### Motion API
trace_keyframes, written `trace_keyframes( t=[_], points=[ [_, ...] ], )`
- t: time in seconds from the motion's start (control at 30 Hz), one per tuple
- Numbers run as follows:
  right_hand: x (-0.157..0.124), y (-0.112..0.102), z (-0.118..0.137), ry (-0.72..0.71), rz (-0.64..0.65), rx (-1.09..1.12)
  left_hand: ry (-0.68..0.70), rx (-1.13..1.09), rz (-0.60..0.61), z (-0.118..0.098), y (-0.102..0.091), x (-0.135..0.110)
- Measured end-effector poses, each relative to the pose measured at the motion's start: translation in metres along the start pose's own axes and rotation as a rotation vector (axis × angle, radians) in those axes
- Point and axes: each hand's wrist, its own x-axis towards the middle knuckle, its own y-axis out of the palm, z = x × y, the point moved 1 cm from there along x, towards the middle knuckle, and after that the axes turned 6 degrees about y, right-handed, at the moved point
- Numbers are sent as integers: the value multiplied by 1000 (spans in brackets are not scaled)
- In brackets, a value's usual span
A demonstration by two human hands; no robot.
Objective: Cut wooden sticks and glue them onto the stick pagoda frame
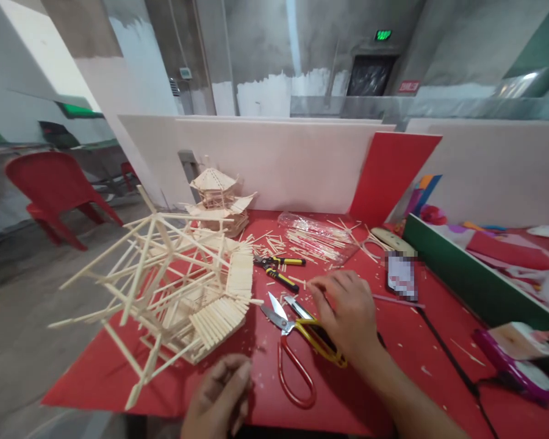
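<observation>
My right hand [345,314] lies palm down on the red table [393,341], fingers curled with the tips pinching at something small near loose wooden sticks; what it holds I cannot make out. Under its wrist lie yellow-handled snips [318,335] and red-handled scissors [289,356]. My left hand [219,396] is a loose fist at the table's near edge, apparently empty. A large wooden stick frame model [174,286] stands to the left of both hands.
A smaller stick pagoda [217,201] stands at the back by a white board. A bag of sticks [313,238], yellow-black pliers [279,271], a phone [401,275] and a black cable lie nearby. A green-edged tray [476,286] sits right; a red chair [57,189] left.
</observation>
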Motion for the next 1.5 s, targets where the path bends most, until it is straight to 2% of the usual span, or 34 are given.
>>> trace_keyframes(
  t=[0.03,0.13,0.2,0.3,0.4,0.53,0.63,0.7,0.8,0.9,1.0,1.07,1.17,1.33,1.4,1.5],
  points=[
    [12,7,-17,42,82,-29,29,36,80,3,14,4],
    [46,36,-57,131,217,-83,126,77,244,8,57,16],
    [65,57,-71,189,327,-103,154,76,315,9,80,26],
    [90,81,-81,225,496,-93,145,101,355,7,100,43],
    [122,85,-94,186,600,-65,155,108,329,2,106,57],
    [169,64,-121,137,647,-101,140,36,271,-3,107,70],
    [185,58,-135,118,748,-186,91,-21,250,-2,109,80],
    [184,66,-135,105,830,-256,73,-24,236,0,111,85],
    [176,93,-122,92,908,-362,86,18,236,2,114,87],
    [175,119,-106,82,936,-436,109,47,233,5,115,83],
    [180,129,-96,66,945,-456,121,40,205,10,111,77],
    [183,125,-95,51,937,-440,121,44,196,13,108,73],
    [184,108,-100,26,870,-379,127,48,197,14,104,65],
    [171,53,-99,-8,588,-210,105,-16,240,9,102,46],
    [152,22,-86,-8,440,-141,64,-41,276,5,99,36],
    [99,-24,-48,-24,267,-26,5,-123,319,-5,92,17]
  ],
)
